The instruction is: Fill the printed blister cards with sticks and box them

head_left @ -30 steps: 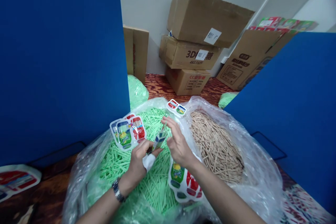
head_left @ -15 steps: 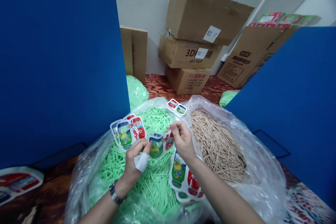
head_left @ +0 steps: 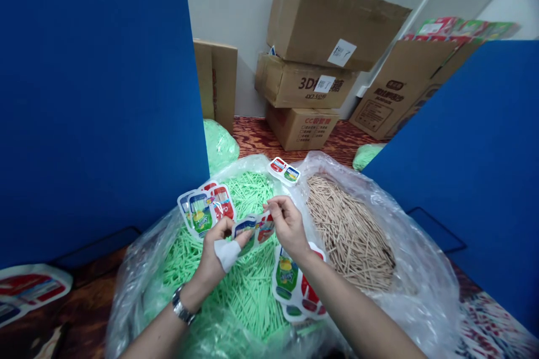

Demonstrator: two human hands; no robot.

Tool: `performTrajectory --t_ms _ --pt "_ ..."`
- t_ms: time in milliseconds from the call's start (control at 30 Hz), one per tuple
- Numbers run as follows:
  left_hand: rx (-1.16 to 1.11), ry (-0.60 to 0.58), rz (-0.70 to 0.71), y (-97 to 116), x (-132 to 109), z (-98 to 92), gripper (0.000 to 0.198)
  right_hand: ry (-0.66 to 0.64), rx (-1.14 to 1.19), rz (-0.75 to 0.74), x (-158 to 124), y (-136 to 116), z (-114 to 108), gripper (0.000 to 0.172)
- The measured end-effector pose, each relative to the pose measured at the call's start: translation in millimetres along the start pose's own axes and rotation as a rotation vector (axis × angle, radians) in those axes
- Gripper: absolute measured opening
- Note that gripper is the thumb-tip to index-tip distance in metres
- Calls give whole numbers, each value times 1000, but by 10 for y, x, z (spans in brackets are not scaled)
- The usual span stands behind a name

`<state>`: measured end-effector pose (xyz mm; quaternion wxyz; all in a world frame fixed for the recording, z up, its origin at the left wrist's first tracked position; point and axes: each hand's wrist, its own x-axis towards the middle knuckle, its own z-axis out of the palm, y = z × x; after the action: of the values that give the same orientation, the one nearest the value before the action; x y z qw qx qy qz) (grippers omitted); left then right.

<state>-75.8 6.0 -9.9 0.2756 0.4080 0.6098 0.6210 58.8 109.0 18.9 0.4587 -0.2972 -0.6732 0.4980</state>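
Observation:
A printed plastic pouch (head_left: 264, 229) with a green-blue can and a red can on it is stretched between my two hands. My left hand (head_left: 217, 249), with a white wrap near the thumb, grips its left end. The fingers of my right hand (head_left: 287, 225) pinch its upper right edge. Below lies a heap of light green sticks (head_left: 252, 297) in a clear plastic bag (head_left: 138, 269). Pouches of the same print (head_left: 202, 213) rest on the sticks at the left, and more pouches (head_left: 286, 277) lie under my right forearm, partly hidden.
Brown sticks (head_left: 349, 230) fill the bag on the right. A single pouch (head_left: 284, 171) lies at the far rim. Blue panels (head_left: 96, 95) stand on both sides. Stacked cardboard boxes (head_left: 307, 81) are at the back. A large printed piece (head_left: 33, 291) lies at left.
My left hand has shifted its hold, with the thumb now across the front of the pouch. The pouch has folded and tilted, and my right hand has moved slightly left.

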Motion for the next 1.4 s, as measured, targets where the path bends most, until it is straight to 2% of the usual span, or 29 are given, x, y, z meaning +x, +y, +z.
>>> performTrajectory --t_ms 100,233,333,433,533,600,667,733,767,800,867,967,1033,1133,1200,1300,1400 --pt "-26 -39 11 51 7 -12 31 13 30 9 12 -22 17 18" --pt "45 -57 -34 119 -2 -31 23 -11 16 -5 8 -11 56 18" --pt "28 -87 -6 161 -22 -30 31 -16 4 -16 -25 -5 89 16" --pt "-35 -107 -74 192 -24 -56 27 -91 -10 -31 -54 -67 27 17" --pt "-112 -40 -182 202 34 -174 35 -166 -116 -102 -39 -167 -252 31" --pt "-93 31 -215 189 124 -299 41 -187 -278 -134 -19 -198 -560 30" --pt "8 147 -168 146 256 -431 46 -248 -459 -92 -31 -176 -906 25" --pt "271 252 -86 66 411 -542 47 -341 -627 -15 -98 -104 -1218 26" --pt "488 351 -27 15 486 -586 46 -388 -715 22 -152 -56 -1340 28" --pt "686 376 45 -42 554 -622 45 -431 -807 55 -214 -4 -1433 32" --pt "972 342 191 -160 657 -678 54 -495 -986 116 -343 105 -1528 43" --pt "1107 365 263 -304 719 -732 71 -507 -1150 166 -480 253 -1508 51" --pt "1112 377 262 -353 715 -759 70 -484 -1203 156 -506 325 -1459 41" --pt "1091 335 251 -345 678 -789 61 -486 -1276 141 -461 353 -1390 23" --pt "1077 312 242 -295 646 -795 56 -489 -1348 138 -394 297 -1326 21" --pt "1063 341 243 -189 600 -768 55 -411 -1416 91 -277 124 -1156 25" --pt "1027 348 275 -90 555 -688 53 -380 -1250 -1 -167 -47 -928 25"
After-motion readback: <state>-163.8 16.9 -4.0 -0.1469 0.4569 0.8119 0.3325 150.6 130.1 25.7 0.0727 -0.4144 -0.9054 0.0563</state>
